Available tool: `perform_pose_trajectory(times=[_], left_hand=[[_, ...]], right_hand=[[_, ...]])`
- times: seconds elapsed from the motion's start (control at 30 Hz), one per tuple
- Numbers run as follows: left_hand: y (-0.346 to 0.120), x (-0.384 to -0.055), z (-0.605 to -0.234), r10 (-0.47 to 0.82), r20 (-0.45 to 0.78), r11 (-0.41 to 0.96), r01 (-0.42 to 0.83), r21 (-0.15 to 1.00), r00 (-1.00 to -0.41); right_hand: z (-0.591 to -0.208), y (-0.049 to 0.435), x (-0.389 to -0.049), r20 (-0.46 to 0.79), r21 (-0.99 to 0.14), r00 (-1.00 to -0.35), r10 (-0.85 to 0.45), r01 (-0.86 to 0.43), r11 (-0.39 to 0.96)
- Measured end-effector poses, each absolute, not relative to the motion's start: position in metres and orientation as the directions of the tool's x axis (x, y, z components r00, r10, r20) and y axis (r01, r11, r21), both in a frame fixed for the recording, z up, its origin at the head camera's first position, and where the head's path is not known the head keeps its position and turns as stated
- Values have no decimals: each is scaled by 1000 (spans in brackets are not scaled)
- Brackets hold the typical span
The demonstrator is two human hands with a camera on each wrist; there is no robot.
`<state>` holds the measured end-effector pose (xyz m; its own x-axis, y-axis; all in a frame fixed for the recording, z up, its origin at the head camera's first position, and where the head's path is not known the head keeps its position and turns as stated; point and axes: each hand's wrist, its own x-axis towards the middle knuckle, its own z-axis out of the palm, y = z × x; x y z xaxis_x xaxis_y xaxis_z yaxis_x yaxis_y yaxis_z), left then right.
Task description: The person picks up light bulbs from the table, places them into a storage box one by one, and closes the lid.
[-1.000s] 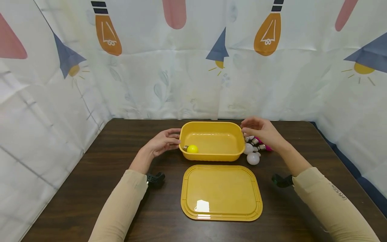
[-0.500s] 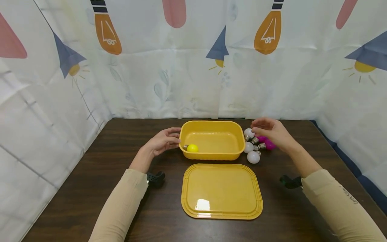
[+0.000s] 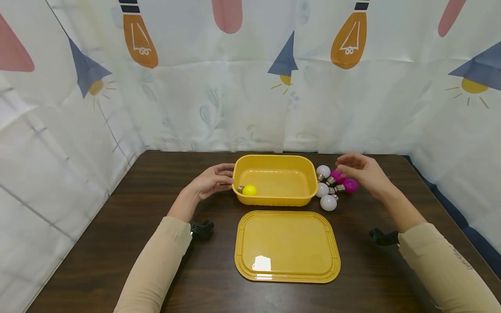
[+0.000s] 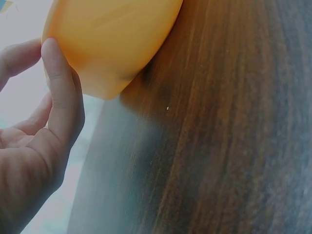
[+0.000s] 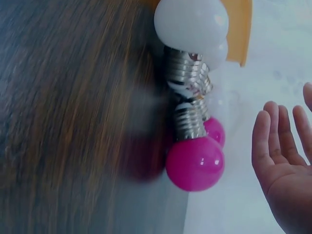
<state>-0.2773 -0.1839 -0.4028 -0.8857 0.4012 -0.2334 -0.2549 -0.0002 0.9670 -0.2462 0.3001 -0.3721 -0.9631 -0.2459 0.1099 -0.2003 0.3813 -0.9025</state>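
The left hand [image 3: 210, 181] holds the left end of a yellow plastic container [image 3: 275, 201]. In the left wrist view its fingertips [image 4: 51, 48] meet at the container's rim. A yellow light bulb [image 3: 249, 190] lies inside, in the near left corner. Beside the container's right end is a cluster of light bulbs: white ones [image 3: 328, 203] and magenta ones [image 3: 350, 185], lying with metal screw bases close together. Above and right of them hovers the right hand [image 3: 365, 173], palm facing the bulbs, fingers relaxed and holding nothing. A gap separates it from the magenta bulb [image 5: 196, 164] in the right wrist view.
A flat yellow lid [image 3: 287, 247] lies on the dark wooden table [image 3: 117, 234], in front of the container. A white printed curtain [image 3: 235, 104] hangs behind the table and along both sides. Each wrist wears a black camera mount.
The right hand has moved rightward, away from the container's right end, uncovering more of the white and magenta bulbs. The left hand, container and lid stay in place.
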Motion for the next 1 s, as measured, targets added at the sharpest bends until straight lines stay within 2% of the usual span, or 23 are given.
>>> perform_pose_trajectory(times=[0.37,0.7,1.0], left_hand=[[-185,-278,-403,405,-226,3,-246,969,-886],[-185,-276,-403,400,-236,-5,-259,966,-886],[-184,-276,-403,393,-243,0,-264,965,-887]], right_hand=[[-378,315,-243,101,-915,-975,-199,-169,367],[-384,326,-242,110,-966,-979,-172,-147,214],[-391,332,-241,94,-962,-986,-136,-125,244]])
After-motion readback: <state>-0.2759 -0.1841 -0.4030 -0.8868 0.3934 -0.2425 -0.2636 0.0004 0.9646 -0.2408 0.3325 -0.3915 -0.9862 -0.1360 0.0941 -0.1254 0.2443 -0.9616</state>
